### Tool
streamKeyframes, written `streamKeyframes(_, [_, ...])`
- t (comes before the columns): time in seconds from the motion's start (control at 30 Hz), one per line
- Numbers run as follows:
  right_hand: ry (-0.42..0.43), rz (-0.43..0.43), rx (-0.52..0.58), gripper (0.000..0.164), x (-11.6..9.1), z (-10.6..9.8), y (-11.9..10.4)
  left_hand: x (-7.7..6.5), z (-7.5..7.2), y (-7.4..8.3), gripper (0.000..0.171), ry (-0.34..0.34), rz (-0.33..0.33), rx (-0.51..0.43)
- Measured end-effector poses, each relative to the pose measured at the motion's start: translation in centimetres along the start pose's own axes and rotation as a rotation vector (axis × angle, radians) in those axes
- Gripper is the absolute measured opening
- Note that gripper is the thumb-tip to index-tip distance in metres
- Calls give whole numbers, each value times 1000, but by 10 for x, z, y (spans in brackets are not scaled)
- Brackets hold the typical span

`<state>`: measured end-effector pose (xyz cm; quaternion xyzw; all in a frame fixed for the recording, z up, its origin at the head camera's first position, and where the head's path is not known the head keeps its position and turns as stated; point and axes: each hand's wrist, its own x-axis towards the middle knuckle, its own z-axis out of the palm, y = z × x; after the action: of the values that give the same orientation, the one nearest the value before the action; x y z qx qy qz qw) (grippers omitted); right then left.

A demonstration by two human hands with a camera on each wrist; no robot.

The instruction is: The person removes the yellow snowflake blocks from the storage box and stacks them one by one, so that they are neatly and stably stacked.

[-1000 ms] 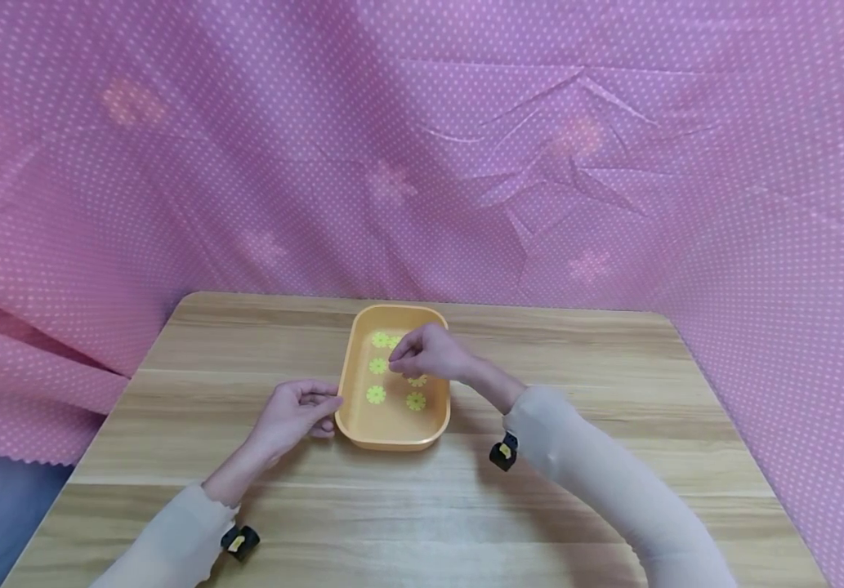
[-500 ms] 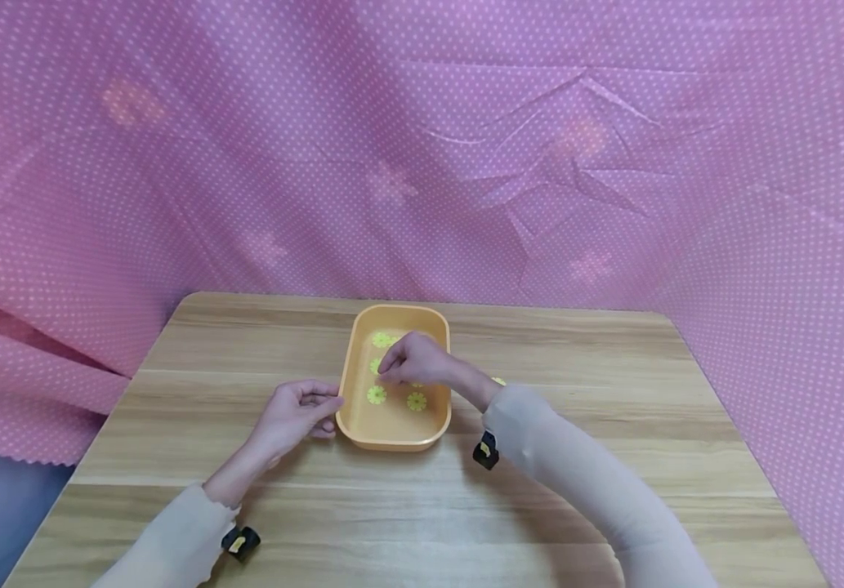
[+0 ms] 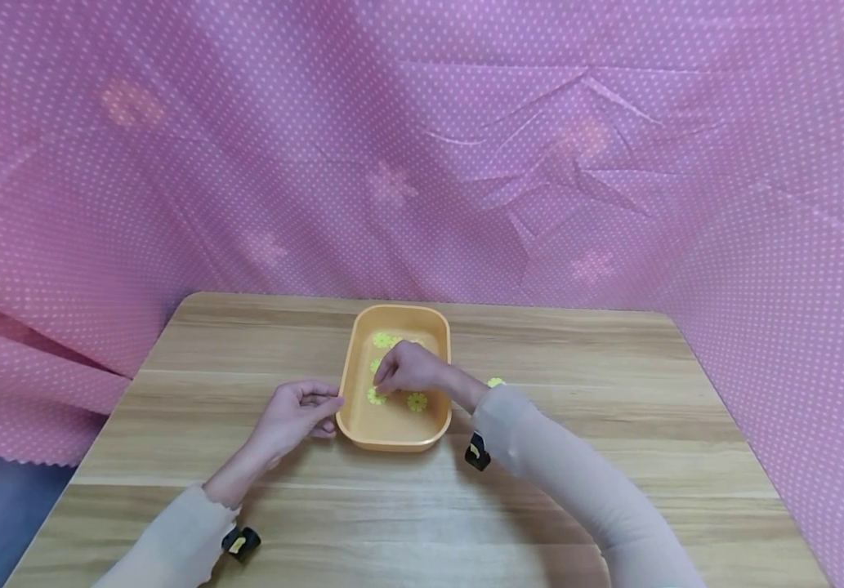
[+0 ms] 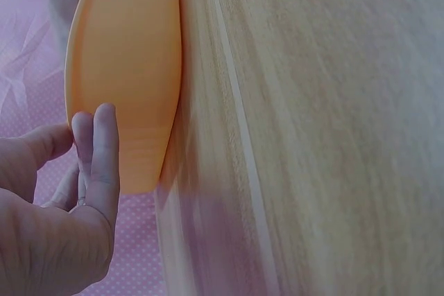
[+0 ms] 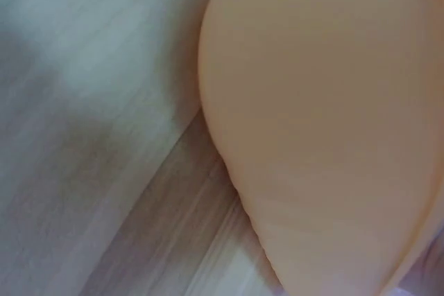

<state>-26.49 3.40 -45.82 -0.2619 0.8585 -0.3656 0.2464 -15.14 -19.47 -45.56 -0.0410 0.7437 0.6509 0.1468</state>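
An orange rounded tray (image 3: 393, 443) stands on the wooden table with several yellow flower-shaped pieces on its floor, among them a flower (image 3: 417, 402) at the near right. My left hand (image 3: 292, 418) pinches the tray's left rim; in the left wrist view its thumb is at the rim and its fingers lie against the outer wall. Over the tray, my right hand (image 3: 410, 367) has curled fingers, its tips right at the yellow flower (image 3: 375, 398) at the near left. I cannot tell whether it holds that flower. In the right wrist view, only the tray's wall (image 5: 319, 102) and table show.
Another yellow flower (image 3: 496, 382) lies on the table (image 3: 613, 457) right of the tray, partly behind the right sleeve. Pink dotted cloth (image 3: 466, 163) hangs behind the table's back edge and at both sides. Each wrist wears a small black camera (image 3: 241, 542).
My right hand has moved left and toward the near end of the tray, from beside the middle flowers to the near-left flower. My left hand and the tray have stayed put.
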Motion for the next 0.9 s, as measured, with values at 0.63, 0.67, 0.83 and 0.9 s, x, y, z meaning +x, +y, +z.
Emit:
streamKeyframes(0.63, [-9,4,-71,24,0,8,0,0,0,-4,39,0,8,4])
streamKeyframes(0.67, [-14,1,-80,24,-1,9,0,0,0,-4,38,1,8,2])
streamKeyframes(0.83, [-29,-11,-102,27,-1,12,0,0,-1,-4,39,3,10,-2])
streamKeyframes(0.9, [-29,-14,-119,27,-1,13,-1,0,-1,-4,39,0,10,-4])
